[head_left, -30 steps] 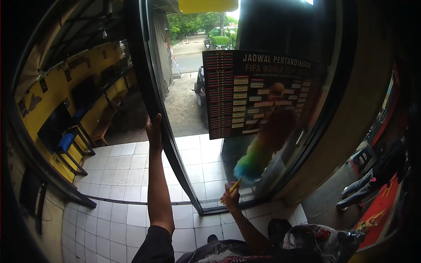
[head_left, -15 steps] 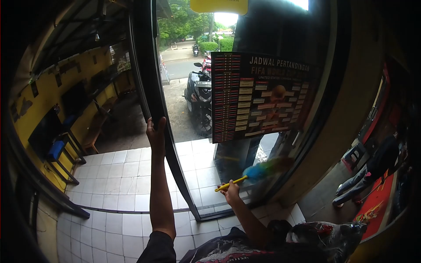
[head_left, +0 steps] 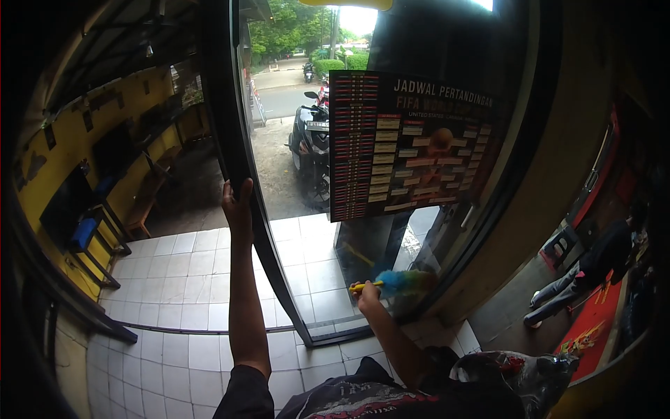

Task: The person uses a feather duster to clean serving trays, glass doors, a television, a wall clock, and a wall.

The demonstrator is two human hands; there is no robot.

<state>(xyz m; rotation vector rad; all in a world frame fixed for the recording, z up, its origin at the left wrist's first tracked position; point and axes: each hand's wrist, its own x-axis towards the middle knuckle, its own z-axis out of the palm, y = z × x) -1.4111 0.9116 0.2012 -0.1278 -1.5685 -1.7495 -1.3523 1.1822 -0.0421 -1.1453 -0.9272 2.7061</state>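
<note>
1. Rainbow-coloured fluffy duster [head_left: 401, 283]: we see it low in front of the clear glass panel [head_left: 296, 258], below the dark rectangular poster [head_left: 419, 146]; whether its fibres touch the glass, we cannot tell.
2. Our bare right hand [head_left: 367, 296] has its fingers curled around the duster's slim yellow handle [head_left: 359, 287], close to the tuft; such a short hold probably gives us finer control over the soft head.
3. Our bare left hand [head_left: 237, 199] lies on the black upright frame [head_left: 227, 91] at the panel's edge, perhaps to steady it; how firmly the fingers close, we cannot tell.
4. On the poster we read "JADWAL PERTANDINGAN", then "FIFA WORLD", with fainter "UNITED STATES" beneath; the small boxes are too fine to read. It faces us, presumably for readers on this side.
5. Beyond the glass, we see a parked black motorbike [head_left: 305, 146], its plate illegible to us.
6. Off to our right, a person in dark clothing [head_left: 597, 258] is beside a long red surface [head_left: 593, 353].
</note>
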